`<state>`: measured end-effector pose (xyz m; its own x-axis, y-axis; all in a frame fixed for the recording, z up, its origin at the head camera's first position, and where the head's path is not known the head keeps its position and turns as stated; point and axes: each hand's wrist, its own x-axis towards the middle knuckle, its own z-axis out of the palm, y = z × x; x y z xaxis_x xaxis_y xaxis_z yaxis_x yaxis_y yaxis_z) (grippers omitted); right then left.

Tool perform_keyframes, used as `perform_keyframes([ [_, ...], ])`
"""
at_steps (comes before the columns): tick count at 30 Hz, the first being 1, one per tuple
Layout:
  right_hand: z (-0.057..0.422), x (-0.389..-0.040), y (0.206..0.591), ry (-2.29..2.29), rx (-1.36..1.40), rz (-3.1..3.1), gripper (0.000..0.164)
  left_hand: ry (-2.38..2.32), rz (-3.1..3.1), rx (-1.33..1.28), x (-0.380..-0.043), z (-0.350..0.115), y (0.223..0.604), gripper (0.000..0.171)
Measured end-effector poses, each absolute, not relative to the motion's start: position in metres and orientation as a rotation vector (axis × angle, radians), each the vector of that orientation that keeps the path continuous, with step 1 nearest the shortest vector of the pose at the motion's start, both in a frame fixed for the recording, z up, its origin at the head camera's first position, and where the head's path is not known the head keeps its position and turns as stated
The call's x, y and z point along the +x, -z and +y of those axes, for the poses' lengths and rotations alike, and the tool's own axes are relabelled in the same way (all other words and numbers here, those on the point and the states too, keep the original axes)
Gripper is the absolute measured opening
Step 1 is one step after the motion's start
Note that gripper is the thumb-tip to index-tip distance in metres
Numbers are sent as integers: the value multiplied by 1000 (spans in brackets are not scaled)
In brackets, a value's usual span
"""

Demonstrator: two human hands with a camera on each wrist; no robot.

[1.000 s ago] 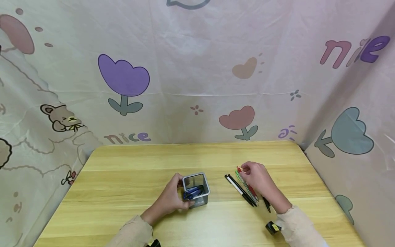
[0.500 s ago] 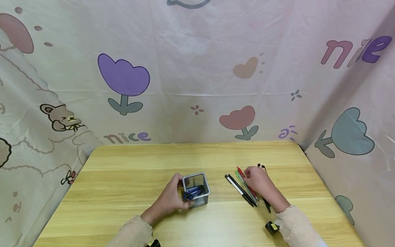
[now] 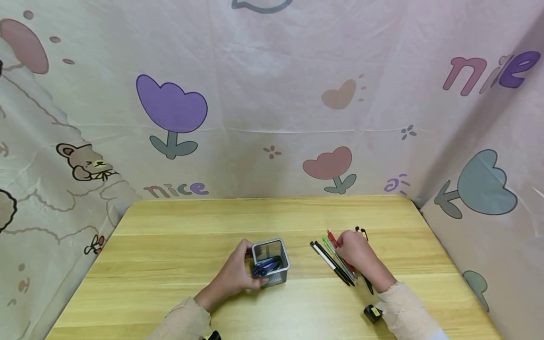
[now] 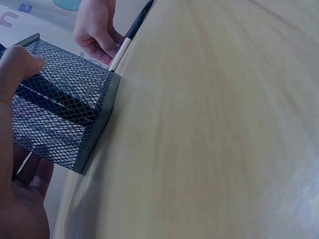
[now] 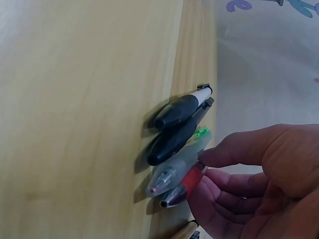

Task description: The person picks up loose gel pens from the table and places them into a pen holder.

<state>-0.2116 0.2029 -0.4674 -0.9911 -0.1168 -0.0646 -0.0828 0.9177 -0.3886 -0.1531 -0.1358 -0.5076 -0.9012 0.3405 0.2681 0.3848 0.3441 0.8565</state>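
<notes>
My left hand grips a square wire-mesh pen holder from its left side, thumb and fingers around it. Blue pens lean inside the holder. To the right, my right hand pinches a red pen between thumb and fingers, in a row of pens on the table. Against the red pen lies a clear pen with a green end. Beyond that come a black pen and a black-and-white pen. My right hand partly covers more black pens on its far side.
The pens and holder are on a light wooden table. A printed cloth hangs behind it and on both sides. Near my right sleeve is a small black device at the wrist.
My right hand has moved slightly right and nearer, uncovering the far ends of the black pens, and now pinches the red pen. The green-ended pen has shifted slightly. My left hand keeps its grip.
</notes>
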Motion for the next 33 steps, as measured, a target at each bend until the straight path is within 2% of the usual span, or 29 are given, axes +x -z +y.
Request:
perform_keyframes([
  [14,205,-209,457,657,-107,2994,16,1634,-2538,-688,-153,-136,508,75],
  [24,198,-200,441,912,-266,3094,8,1664,-2540,-688,-151,-136,504,74],
  [28,188,-194,427,1060,-295,3065,10,1655,-2563,-658,-152,-136,506,75],
  [33,176,-182,408,1295,-403,2990,14,1689,-2556,-653,-145,-132,489,73],
])
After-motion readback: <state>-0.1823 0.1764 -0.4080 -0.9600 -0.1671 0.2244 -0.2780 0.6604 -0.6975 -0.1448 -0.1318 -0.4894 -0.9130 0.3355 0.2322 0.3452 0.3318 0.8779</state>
